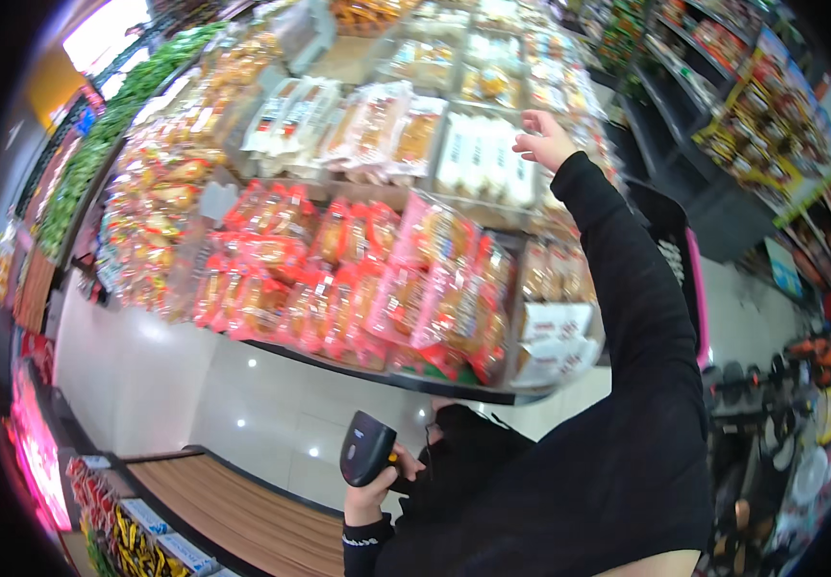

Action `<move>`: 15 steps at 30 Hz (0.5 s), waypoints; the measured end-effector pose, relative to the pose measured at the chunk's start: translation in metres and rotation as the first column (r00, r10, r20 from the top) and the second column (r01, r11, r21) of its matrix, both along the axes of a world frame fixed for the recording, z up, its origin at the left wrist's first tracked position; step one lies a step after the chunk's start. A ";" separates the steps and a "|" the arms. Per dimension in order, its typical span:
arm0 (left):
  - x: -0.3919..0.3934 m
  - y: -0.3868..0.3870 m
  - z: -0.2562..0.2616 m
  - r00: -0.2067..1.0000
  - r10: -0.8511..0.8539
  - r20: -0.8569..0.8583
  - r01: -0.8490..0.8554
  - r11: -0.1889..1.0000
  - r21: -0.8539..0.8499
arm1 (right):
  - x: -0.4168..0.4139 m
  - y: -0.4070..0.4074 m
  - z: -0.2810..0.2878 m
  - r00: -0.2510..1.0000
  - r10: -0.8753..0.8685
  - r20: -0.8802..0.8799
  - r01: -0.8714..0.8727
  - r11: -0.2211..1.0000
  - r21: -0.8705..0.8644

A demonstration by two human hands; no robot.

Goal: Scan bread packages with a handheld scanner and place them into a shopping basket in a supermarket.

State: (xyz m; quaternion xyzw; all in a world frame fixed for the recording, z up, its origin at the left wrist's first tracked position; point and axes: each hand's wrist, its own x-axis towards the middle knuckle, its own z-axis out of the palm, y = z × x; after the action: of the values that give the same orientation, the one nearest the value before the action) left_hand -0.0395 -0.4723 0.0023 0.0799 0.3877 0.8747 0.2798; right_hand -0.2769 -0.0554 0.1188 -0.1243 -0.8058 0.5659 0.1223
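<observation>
My left hand (379, 483) is closed around the grip of a black handheld barcode scanner (367, 448), held low in front of my body. My right arm, in a black sleeve, stretches over the right part of a food display. Its hand (546, 141) has the fingers spread and slightly bent, with nothing in them. Closest to that hand are white wrapped packs (486, 160) in a compartment. Whether the fingertips touch them I cannot tell. In front lie red-edged clear packs of baked goods (336, 303), with pink-edged packs (426, 270) on top at the right.
White printed packets (554, 339) fill the near right corner of the display. A black basket with a pink edge (696, 303) stands beside my right arm. Behind my left hand is a wood-grain shelf (235, 505). Glossy tiled floor (257, 404) runs between shelf and display.
</observation>
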 end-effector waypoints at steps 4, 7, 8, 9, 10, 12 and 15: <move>0.010 0.014 -0.001 0.977 -0.195 0.082 0.200 0.978 -0.059 | 0.095 0.060 -0.007 0.992 -0.062 0.107 0.062 0.998 0.003; 0.021 0.026 -0.001 0.943 -0.308 0.127 0.324 0.938 -0.126 | 0.162 0.118 -0.018 0.956 -0.152 0.249 0.174 0.982 -0.067; 0.023 0.031 -0.002 0.930 -0.337 0.148 0.359 0.919 -0.164 | 0.186 0.135 -0.021 0.936 -0.229 0.269 0.262 0.960 -0.096; 0.024 0.036 -0.002 0.922 -0.358 0.146 0.380 0.909 -0.169 | 0.208 0.148 -0.024 0.911 -0.296 0.288 0.343 0.931 -0.126; 0.025 0.043 -0.002 0.911 -0.386 0.145 0.408 0.894 -0.183 | 0.230 0.164 -0.030 0.891 -0.340 0.301 0.398 0.904 -0.156; 0.027 0.061 0.000 0.894 -0.426 0.139 0.447 0.872 -0.197 | 0.269 0.192 -0.049 0.852 -0.415 0.320 0.492 0.844 -0.215; 0.028 0.099 0.004 0.874 -0.461 0.153 0.485 0.845 -0.225 | 0.317 0.227 -0.088 0.838 -0.418 0.352 0.510 0.828 -0.231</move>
State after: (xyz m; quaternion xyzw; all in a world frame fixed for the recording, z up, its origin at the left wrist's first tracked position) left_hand -0.0116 -0.3730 0.0065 0.0953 0.4522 0.7239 0.5122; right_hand 0.0396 0.1718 0.0304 -0.4168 -0.6584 0.6156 0.1181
